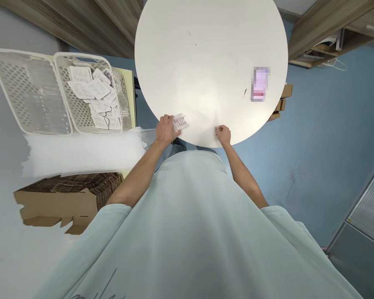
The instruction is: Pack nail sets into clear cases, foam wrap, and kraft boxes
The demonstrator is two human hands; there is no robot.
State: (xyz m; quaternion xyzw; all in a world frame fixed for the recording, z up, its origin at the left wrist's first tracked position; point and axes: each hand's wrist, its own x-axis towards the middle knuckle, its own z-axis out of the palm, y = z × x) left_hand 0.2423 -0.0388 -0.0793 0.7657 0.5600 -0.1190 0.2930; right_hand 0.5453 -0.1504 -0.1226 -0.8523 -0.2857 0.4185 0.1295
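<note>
My left hand (166,129) is at the near left edge of the round white table (187,70). Its fingers are closed on the side of a small clear pack (180,121) that shows rows of pinkish-purple pieces. To the right, my right hand (223,135) rests over the table's near edge with its fingers pinched together. A faint, see-through edge shows by those fingertips, but what they hold is too small to make out. A gap of table surface lies between the two hands.
On the left, a white perforated basket (90,106) holds several white cards or packs. Another basket (28,91) holds clear plastic pieces. Nearer are a stack of white sheets (84,153) and flattened cardboard boxes (65,201). A blurred pink-purple object (259,84) lies on the table's right.
</note>
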